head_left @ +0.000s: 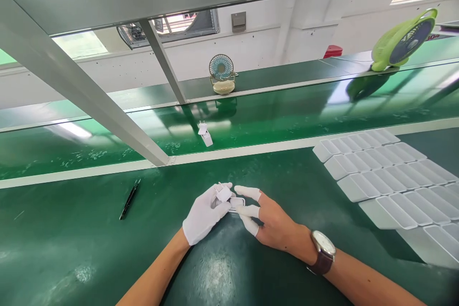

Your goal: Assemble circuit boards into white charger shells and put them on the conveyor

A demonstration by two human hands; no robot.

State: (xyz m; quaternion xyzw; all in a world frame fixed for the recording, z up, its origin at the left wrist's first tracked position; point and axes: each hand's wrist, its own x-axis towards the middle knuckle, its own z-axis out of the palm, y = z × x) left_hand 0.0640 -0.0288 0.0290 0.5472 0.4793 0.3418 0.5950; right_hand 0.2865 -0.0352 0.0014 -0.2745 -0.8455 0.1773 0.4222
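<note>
My left hand (205,213), in a white glove, is closed around a small white power adapter (224,194) whose prongs point up and away. A small open white box (237,202) sits against its thumb, between my two hands. My right hand (267,215) has white finger cots and a wristwatch. Its fingers are spread, with the lower fingertips at the box's right edge and the index finger stretched out above it. Whether those fingertips press on the box is hard to see. The glove hides part of the box.
Black tweezers (129,199) lie to the left on the green table. Rows of white trays (387,177) stand at right. Another white adapter with a box (205,134) rests on the green conveyor belt (272,117). Behind are a small fan (221,69), a green fan (403,40) and a slanted metal post (107,100).
</note>
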